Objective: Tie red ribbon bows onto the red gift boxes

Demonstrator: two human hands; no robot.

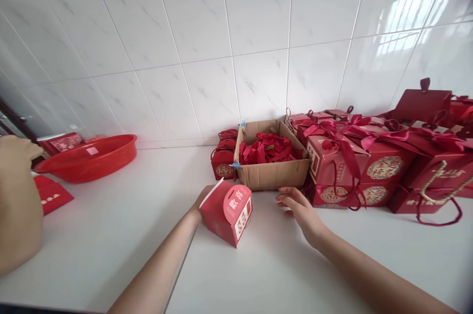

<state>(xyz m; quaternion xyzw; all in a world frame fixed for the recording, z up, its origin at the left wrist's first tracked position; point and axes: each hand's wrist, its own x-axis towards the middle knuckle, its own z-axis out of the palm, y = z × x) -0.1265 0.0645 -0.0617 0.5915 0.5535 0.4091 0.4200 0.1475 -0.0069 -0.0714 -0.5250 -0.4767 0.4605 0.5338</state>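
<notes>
A red cardboard gift box (226, 215) with pale Chinese characters and a rounded top flap sits tilted in view, one white-edged flap sticking up at its left. My left hand (201, 201) grips it from the left and behind; most of those fingers are hidden by the box. To the right of the box, my right hand (295, 205) is held over the white table with its fingers apart and nothing in them. Just beyond both hands stands an open brown carton (273, 176) containing a heap of red ribbons (268, 149).
Stacked red gift boxes (386, 168) with bows and cord handles fill the right side along the tiled wall (207, 18). Smaller red boxes (223, 156) stand left of the carton. A red plastic basin (92, 158), a red packet (53, 193) and a tan object (18, 205) are at left.
</notes>
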